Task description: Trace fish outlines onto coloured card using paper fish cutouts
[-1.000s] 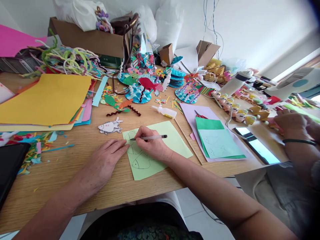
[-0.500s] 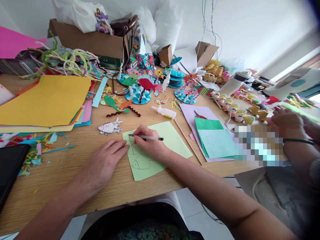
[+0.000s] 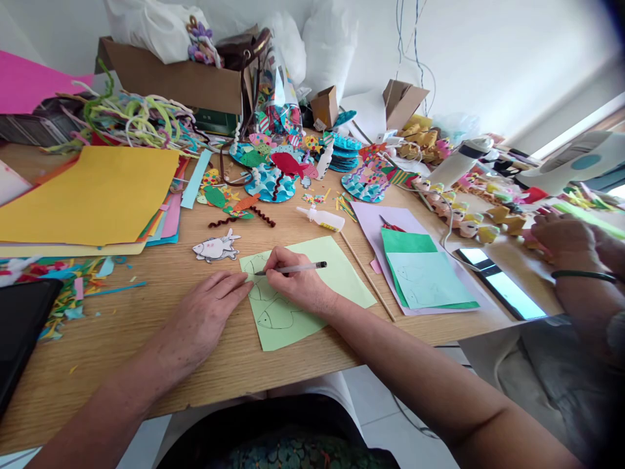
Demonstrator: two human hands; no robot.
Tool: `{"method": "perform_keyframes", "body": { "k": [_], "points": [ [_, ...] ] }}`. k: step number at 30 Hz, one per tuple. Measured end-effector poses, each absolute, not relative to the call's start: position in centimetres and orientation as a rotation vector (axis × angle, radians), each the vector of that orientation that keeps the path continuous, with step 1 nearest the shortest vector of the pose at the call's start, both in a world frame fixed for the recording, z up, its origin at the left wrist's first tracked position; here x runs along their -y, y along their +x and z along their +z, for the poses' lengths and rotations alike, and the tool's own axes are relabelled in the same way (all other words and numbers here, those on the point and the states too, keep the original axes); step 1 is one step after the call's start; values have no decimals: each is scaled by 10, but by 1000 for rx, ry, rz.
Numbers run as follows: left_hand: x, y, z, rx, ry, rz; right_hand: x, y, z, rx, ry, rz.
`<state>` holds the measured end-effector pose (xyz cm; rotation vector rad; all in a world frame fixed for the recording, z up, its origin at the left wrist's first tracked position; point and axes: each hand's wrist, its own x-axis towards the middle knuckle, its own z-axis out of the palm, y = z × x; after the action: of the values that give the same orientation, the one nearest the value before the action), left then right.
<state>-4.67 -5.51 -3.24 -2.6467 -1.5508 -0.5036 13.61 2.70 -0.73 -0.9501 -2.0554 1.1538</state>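
Observation:
A pen [image 3: 303, 267] with a black end cap is pinched in my right hand [image 3: 295, 283], its tip on a light green sheet of paper [image 3: 336, 270]. Several fish outlines are drawn along the left part of that sheet. My left hand [image 3: 212, 309] lies flat with fingers stretched out, its fingertips on the sheet's left edge. Just above the left hand is a white paper fish cutout [image 3: 215, 247] with dark outlines. A thin wooden stick [image 3: 368, 278] rests by the sheet's right edge, and a small glue bottle [image 3: 321, 219] lies beyond it.
Stacked coloured paper [image 3: 92, 195] and paper scraps [image 3: 81, 296] are on the left. Right of me lie green and blue sheets [image 3: 422, 280], red-handled scissors [image 3: 392, 225] and a phone [image 3: 505, 283]. Decorated blue discs [image 3: 271, 184] stand farther back. Another person's hands [image 3: 569, 238] are at the far right.
The pen tip has shifted slightly right and down on the light green paper, with my right hand following. My left hand has stayed put.

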Motion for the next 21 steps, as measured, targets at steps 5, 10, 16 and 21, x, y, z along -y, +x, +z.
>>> {"method": "perform_keyframes", "body": {
  "k": [5, 10, 16, 21],
  "points": [
    [55, -47, -31, 1561, -2669, -479, -27, 136, -7, 2020, -969, 1155],
    [55, -47, -30, 1594, -2667, -452, -27, 135, -8, 2030, -957, 1158],
    [54, -47, -31, 1583, -2669, -466, -29, 134, -12, 2009, -986, 1136],
    [55, -47, -35, 1601, -2661, -541, -31, 132, -15, 2014, -1003, 1169]
  ]
}}
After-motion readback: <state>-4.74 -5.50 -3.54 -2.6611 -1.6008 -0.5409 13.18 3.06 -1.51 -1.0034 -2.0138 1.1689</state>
